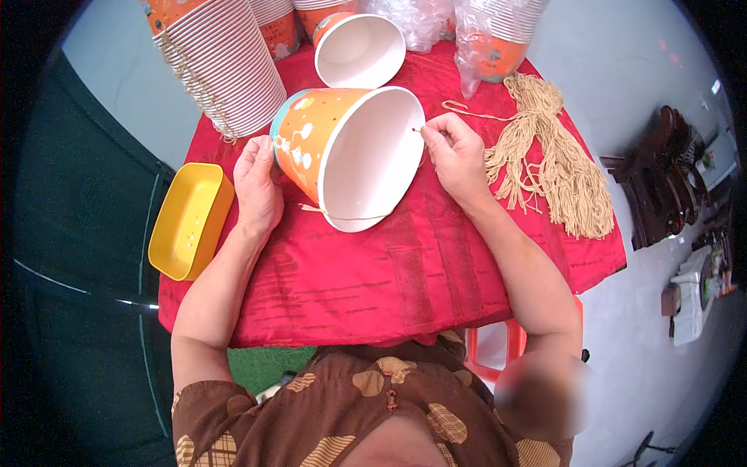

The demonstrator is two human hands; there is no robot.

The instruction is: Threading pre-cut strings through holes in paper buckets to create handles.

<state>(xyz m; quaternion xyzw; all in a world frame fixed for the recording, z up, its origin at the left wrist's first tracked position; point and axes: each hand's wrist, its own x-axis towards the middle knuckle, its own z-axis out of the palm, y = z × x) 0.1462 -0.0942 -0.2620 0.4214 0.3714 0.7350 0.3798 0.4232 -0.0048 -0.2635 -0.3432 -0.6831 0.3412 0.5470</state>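
A paper bucket [317, 128], orange with a teal base band and white inside, lies tilted on its side above the red cloth, its mouth toward the right and me. My left hand [258, 185] grips it by the base, fingers partly behind it. At the right of the rim, my right hand [457, 156] pinches thumb to forefinger beside a small dark spot, apparently on the end of a tan cord; the fingertips hide most of it. That cord [346, 217] also crosses the lower rim, with a short loose end sticking out to the left.
A yellow tub [187, 226] holding small bits stands left. Behind it leans a tall stack of nested buckets [226, 74] with cords. Another bucket [362, 50] lies at the back, near plastic-wrapped stacks [498, 50]. A tan cord bundle [548, 167] spreads at right.
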